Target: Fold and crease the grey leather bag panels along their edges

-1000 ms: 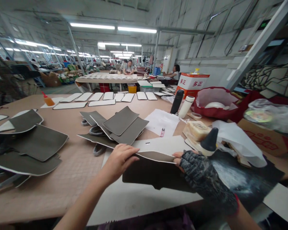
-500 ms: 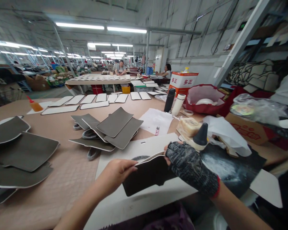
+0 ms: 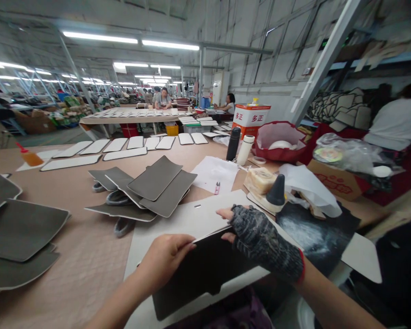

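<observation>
A dark grey-brown flexible panel (image 3: 198, 269) with a pale edge and a notch in its lower side is tilted in front of me. My left hand (image 3: 167, 256), bare, pinches its upper edge between thumb and fingers. Wearing a grey knitted fingerless glove with a red cuff, my right hand (image 3: 260, 237) takes the same edge farther right, thumb on the dark face and fingers over the back. Beneath lies a pale board (image 3: 212, 210). Similar dark panels form a pile (image 3: 160, 183) with grey fuzzy loops under it, and another stack (image 3: 23, 228) at left.
A black cone (image 3: 276, 189) and a yellowish block (image 3: 261, 179) stand behind my right hand. Farther back are small pink snips (image 3: 217, 187), a black bottle (image 3: 233, 144), a white bottle (image 3: 245, 150) and rows of white panels (image 3: 125, 153). An orange squeeze bottle (image 3: 30, 157) is at left.
The held panel has come lower and closer, showing more of its dark face. My right hand's fingers have stretched out along its edge. The whole view has shifted slightly.
</observation>
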`<state>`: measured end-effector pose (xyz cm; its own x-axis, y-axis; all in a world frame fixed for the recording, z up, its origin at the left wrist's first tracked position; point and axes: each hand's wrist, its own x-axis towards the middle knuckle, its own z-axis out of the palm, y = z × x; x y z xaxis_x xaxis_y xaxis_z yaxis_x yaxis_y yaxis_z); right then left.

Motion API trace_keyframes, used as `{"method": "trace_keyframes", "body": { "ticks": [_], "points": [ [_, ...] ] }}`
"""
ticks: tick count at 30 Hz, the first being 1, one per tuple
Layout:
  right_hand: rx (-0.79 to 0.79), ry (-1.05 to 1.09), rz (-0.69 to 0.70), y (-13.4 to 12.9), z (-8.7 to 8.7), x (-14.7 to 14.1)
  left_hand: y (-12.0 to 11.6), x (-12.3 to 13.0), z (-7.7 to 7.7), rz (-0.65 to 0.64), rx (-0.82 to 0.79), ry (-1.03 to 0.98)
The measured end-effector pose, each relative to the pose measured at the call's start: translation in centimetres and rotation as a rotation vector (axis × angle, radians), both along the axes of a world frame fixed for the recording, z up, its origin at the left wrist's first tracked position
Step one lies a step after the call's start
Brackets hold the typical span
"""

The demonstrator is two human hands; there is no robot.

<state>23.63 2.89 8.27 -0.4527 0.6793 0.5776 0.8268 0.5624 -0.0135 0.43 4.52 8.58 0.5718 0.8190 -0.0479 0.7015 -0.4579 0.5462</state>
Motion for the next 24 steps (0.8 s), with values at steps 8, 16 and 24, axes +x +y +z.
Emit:
{"method": "trace_keyframes", "body": {
  "ticks": [8,16,24],
  "points": [
    [-0.211,-0.133,-0.095,0.8,-1.0,0.3,-0.5,-1.1,-0.3,-0.003,0.024,-0.068],
    [-0.084,-0.13,0.012,-0.1,-0.7,-1.0,-0.9,0.7,0.3,0.017,0.019,-0.005],
    [0.073,-0.329,-0.184,-2.1,-2.6,-2.8,-1.8,2.7,-0.6,-0.104,0.211,0.051]
  ]
}}
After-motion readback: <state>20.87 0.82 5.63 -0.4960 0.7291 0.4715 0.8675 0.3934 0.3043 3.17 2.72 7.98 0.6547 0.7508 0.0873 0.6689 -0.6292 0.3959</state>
